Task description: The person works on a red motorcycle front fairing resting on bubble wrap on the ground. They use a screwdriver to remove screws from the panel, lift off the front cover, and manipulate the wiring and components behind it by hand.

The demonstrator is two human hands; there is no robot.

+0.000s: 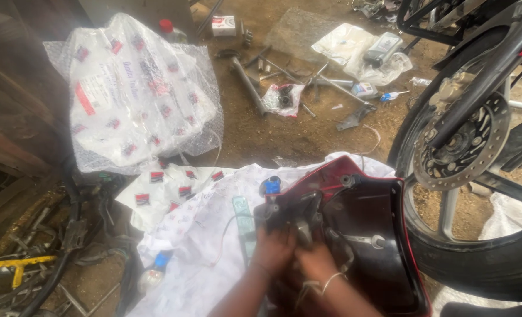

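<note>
Here, both hands, left hand point(274, 249) and right hand point(315, 262), clamp a dark fitting point(293, 214) inside the red-edged black motorcycle cowl point(372, 223) on white wrapping point(196, 240). Bubble-wrapped package point(134, 94) with red-black labels lies upper left on dirt.

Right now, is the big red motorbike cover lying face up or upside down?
Upside down. The red cover shows its dark hollow inside, with only a red rim around it. Both hands, left hand and right hand, work inside it.

— What are the hands on?
— The left hand point(274, 246) and right hand point(318, 261) press side by side on a dark part point(293, 214) inside the red motorcycle panel point(366, 229).
— And beyond the fingers point(284, 235)?
— White printed plastic sheet point(202, 235) underneath; a motorcycle wheel point(472, 176) just right; scattered tools point(308, 82) well beyond on the dirt floor point(284, 135).
</note>
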